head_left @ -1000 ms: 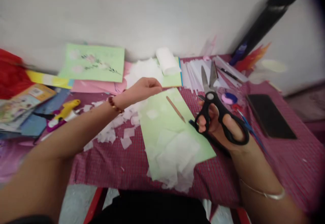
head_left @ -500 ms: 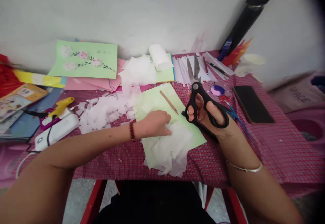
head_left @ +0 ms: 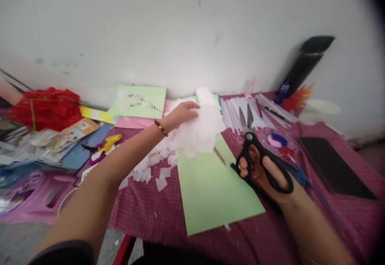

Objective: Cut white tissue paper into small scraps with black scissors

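Observation:
My left hand (head_left: 183, 112) reaches forward and grips a bunch of white tissue paper pieces (head_left: 201, 130), held up over the far end of a light green paper sheet (head_left: 210, 185). My right hand (head_left: 264, 172) is closed through the handles of black scissors (head_left: 251, 136), whose blades point up and away, slightly parted. A wooden pencil (head_left: 220, 156) lies on the green sheet, partly hidden by the tissue. More cut white tissue squares (head_left: 150, 166) lie scattered on the red checked tablecloth (head_left: 144, 213) left of the sheet.
A green card with flowers (head_left: 138, 101) leans by the wall. A yellow glue gun (head_left: 105, 146), books and red tissue (head_left: 45, 106) lie at the left. White paper strips (head_left: 234, 110), pens, a black phone (head_left: 333, 166) and a black roll (head_left: 303, 66) sit at the right.
My left hand dropped onto the tissue pile at the near end of the green sheet, gathered it and carried it up to the far end. The scissors stayed in my right hand.

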`<control>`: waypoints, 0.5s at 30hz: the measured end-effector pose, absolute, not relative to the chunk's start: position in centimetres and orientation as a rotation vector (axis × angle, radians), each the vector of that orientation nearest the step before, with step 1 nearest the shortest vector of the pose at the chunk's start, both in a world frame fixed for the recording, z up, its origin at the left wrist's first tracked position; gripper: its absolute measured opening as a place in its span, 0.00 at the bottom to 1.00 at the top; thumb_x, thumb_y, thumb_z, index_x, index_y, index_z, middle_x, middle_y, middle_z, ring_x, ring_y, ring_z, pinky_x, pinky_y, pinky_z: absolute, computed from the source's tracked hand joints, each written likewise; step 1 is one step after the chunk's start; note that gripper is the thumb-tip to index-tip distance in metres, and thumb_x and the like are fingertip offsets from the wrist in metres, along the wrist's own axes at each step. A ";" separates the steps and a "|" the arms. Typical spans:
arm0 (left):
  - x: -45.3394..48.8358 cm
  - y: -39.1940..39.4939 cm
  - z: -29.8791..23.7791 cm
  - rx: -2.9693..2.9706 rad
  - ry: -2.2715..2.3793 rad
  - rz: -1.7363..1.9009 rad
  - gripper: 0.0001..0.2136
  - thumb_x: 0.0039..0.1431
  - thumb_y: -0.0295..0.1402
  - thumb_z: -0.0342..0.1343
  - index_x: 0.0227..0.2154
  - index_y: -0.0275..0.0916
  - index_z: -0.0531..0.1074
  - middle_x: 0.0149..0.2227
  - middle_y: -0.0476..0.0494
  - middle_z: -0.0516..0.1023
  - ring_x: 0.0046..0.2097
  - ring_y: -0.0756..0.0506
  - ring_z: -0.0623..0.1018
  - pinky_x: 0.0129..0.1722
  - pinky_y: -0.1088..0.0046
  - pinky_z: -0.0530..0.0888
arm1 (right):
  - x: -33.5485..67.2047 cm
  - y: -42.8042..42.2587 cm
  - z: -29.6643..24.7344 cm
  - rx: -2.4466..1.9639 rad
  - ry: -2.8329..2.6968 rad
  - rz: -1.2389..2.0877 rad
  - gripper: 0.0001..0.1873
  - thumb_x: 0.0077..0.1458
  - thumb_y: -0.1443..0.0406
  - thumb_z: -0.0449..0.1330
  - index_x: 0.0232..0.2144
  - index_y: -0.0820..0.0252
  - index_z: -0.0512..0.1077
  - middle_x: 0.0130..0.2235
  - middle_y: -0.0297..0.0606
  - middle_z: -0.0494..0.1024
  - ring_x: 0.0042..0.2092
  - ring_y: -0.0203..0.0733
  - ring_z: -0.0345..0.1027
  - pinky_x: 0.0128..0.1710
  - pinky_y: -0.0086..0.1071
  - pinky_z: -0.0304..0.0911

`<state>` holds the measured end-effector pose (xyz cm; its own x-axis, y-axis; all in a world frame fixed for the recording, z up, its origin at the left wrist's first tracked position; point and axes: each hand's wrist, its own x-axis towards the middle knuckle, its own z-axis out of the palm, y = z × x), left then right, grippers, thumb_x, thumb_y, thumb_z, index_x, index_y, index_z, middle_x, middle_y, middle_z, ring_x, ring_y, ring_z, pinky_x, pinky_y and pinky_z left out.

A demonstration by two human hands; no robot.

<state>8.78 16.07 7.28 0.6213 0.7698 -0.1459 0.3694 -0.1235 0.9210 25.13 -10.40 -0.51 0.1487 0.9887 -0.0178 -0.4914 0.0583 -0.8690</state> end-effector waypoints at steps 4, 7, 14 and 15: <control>10.2 21.7 7.6 1.686 1.073 0.646 0.05 0.51 0.24 0.58 0.32 0.33 0.75 0.25 0.47 0.75 0.25 0.52 0.71 0.25 0.77 0.66 | 25.4 -10.5 -1.6 -0.890 -0.689 1.291 0.21 0.57 0.50 0.59 0.48 0.53 0.72 0.33 0.39 0.76 0.31 0.44 0.68 0.34 0.37 0.65; 11.2 24.8 7.3 1.643 1.149 0.746 0.08 0.56 0.27 0.59 0.39 0.32 0.74 0.26 0.47 0.75 0.26 0.52 0.72 0.25 0.78 0.67 | 25.5 -10.6 -2.0 -0.926 -0.623 1.305 0.17 0.57 0.51 0.59 0.44 0.52 0.74 0.33 0.41 0.77 0.32 0.46 0.70 0.34 0.40 0.67; 13.0 29.4 4.9 1.598 1.270 0.743 0.16 0.64 0.38 0.55 0.50 0.35 0.69 0.49 0.39 0.73 0.46 0.44 0.76 0.45 0.60 0.77 | 26.0 -10.9 -1.9 -1.039 -0.668 1.218 0.15 0.56 0.51 0.57 0.39 0.48 0.77 0.32 0.42 0.79 0.32 0.54 0.74 0.37 0.49 0.74; 13.1 29.8 4.6 1.599 1.278 0.736 0.16 0.64 0.38 0.55 0.51 0.36 0.69 0.50 0.39 0.73 0.47 0.43 0.76 0.46 0.59 0.76 | 26.3 -11.0 -2.2 -1.049 -0.706 1.191 0.15 0.54 0.50 0.58 0.38 0.46 0.78 0.30 0.41 0.79 0.31 0.56 0.74 0.35 0.50 0.75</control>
<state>13.11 29.80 4.57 0.2793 0.9556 -0.0934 0.3985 -0.0268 0.9168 26.28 -10.96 -2.23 0.2594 0.9623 -0.0816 -0.3900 0.0271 -0.9204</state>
